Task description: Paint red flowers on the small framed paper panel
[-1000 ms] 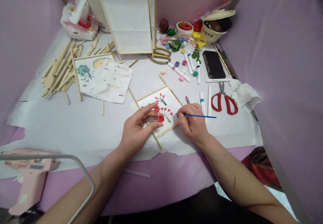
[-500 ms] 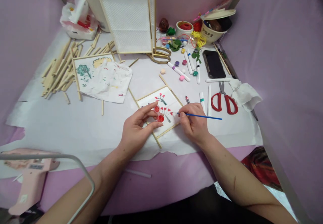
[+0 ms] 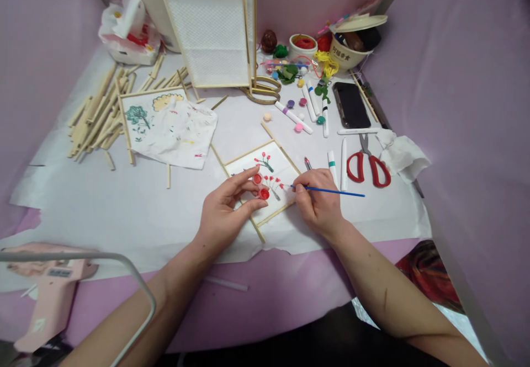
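Observation:
My left hand (image 3: 227, 204) pinches a small open pot of red paint (image 3: 264, 193) between thumb and fingers; its lid (image 3: 257, 179), red inside, stands up beside it. Under that hand lies a white panel (image 3: 285, 164) framed with thin wooden sticks, painted with red flowers on green and grey stems. My right hand (image 3: 318, 198) is closed around a thin blue paintbrush (image 3: 339, 191). The brush's tip is at the red flowers near the panel's right side; whether it touches the surface is hard to tell. Its handle points right.
Behind stands a wooden-framed white lantern-like structure (image 3: 211, 36). Wooden sticks (image 3: 99, 113) and a stained tissue (image 3: 182, 132) lie left. Markers (image 3: 293, 117), red-handled scissors (image 3: 360, 168) and a phone (image 3: 351, 105) lie right. A pink glue gun (image 3: 49, 295) sits front left.

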`<move>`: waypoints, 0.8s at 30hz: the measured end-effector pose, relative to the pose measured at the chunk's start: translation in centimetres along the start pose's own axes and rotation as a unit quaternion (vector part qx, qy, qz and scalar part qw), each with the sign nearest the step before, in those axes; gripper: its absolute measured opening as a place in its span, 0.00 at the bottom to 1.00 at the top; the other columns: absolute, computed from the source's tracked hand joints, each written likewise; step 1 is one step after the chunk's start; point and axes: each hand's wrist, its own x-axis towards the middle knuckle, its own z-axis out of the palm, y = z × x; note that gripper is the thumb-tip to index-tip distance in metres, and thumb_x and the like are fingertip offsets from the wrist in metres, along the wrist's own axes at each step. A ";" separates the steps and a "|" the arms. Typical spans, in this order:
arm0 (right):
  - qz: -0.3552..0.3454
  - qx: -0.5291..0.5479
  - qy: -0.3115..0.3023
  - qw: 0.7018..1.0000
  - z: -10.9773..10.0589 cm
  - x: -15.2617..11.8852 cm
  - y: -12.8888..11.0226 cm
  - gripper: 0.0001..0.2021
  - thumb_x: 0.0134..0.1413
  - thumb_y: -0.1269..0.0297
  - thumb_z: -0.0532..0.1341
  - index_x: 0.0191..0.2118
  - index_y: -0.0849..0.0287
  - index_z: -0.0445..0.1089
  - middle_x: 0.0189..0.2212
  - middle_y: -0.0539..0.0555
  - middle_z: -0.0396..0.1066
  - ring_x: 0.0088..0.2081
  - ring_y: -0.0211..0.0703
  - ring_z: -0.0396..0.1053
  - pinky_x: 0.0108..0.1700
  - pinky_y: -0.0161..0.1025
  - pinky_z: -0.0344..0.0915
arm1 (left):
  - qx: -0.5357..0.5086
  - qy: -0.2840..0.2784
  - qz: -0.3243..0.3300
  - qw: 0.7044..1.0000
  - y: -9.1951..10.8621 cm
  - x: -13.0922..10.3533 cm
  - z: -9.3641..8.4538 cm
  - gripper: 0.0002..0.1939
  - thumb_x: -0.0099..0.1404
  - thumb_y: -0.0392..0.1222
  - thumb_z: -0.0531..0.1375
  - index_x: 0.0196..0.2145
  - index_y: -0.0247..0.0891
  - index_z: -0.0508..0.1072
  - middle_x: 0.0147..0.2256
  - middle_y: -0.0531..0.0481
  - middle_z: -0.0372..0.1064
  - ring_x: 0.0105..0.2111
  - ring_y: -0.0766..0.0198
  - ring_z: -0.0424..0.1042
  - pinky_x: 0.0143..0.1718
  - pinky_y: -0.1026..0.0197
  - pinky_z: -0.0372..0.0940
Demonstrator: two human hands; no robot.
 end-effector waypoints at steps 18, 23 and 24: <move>0.001 -0.002 -0.011 1.000 0.2 0.0 0.1 0.05 0.57 0.73 0.54 0.33 0.54 0.62 0.25 0.49 0.68 0.30 0.42 0.65 0.41 0.45 0.60 | -0.002 0.000 0.008 1.000 -0.1 0.1 0.0 0.28 0.52 0.37 0.71 0.52 0.45 0.76 0.35 0.52 0.75 0.41 0.60 0.76 0.54 0.53 0.68; 0.006 -0.002 -0.011 1.000 0.2 -0.1 0.1 0.05 0.57 0.72 0.54 0.33 0.54 0.62 0.25 0.49 0.68 0.30 0.43 0.65 0.41 0.46 0.60 | -0.004 -0.002 0.003 1.000 -0.1 0.0 0.0 0.28 0.52 0.37 0.71 0.52 0.44 0.75 0.36 0.51 0.76 0.41 0.59 0.76 0.54 0.52 0.68; 0.006 0.001 -0.009 1.000 0.2 -0.1 0.1 0.05 0.57 0.72 0.54 0.33 0.54 0.62 0.25 0.49 0.68 0.30 0.43 0.66 0.41 0.46 0.60 | -0.003 -0.002 0.002 1.000 -0.1 0.0 0.0 0.28 0.52 0.37 0.71 0.52 0.44 0.75 0.36 0.50 0.76 0.41 0.59 0.76 0.54 0.51 0.68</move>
